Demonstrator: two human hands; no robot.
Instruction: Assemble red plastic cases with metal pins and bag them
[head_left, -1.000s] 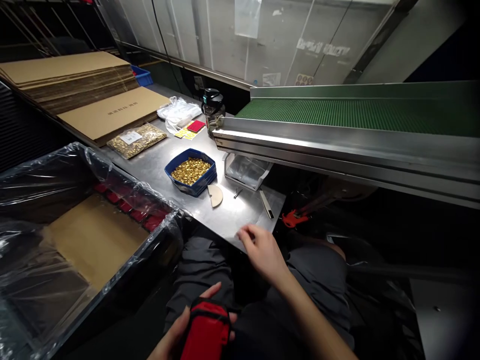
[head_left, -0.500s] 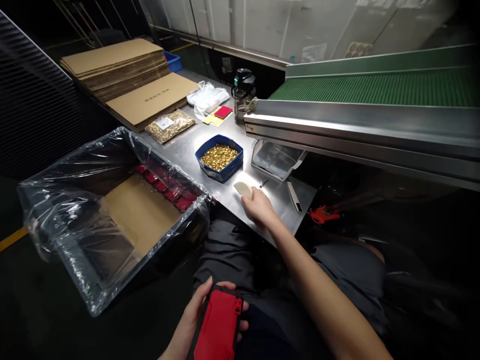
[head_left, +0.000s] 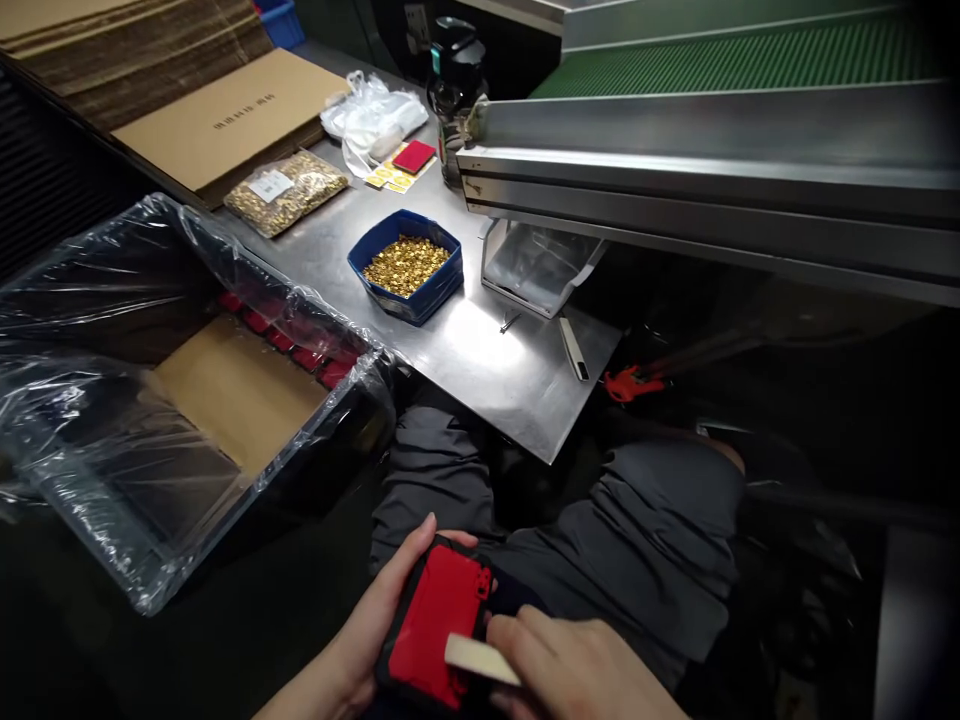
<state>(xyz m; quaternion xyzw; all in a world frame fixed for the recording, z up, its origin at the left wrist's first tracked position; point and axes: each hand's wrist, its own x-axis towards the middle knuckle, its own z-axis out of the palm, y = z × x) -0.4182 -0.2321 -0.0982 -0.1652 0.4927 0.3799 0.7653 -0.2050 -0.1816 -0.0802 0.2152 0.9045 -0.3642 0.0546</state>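
Observation:
My left hand (head_left: pixel 386 595) cradles a red and black phone case (head_left: pixel 427 625) above my lap, its thumb along the left edge. In my right hand (head_left: pixel 574 660) is a flat cream-coloured pad (head_left: pixel 478 657), gripped between thumb and fingers. The pad's tip overlaps the lower right of the case's red face; whether it presses on the surface I cannot tell. Part of the right thumb is cut off by the bottom of the view.
On the metal table (head_left: pixel 517 400) stand a blue bin (head_left: pixel 405 305) of small gold pieces, a grey tray (head_left: pixel 536 265), tweezers (head_left: pixel 508 323) and a box cutter (head_left: pixel 574 350). A plastic-lined crate (head_left: pixel 202 555) is at left; a green conveyor (head_left: pixel 720 60) juts in at right.
My right hand has come back from the table to the phone case, bringing the cream pad with it. The left hand keeps its hold. The view has tilted down.

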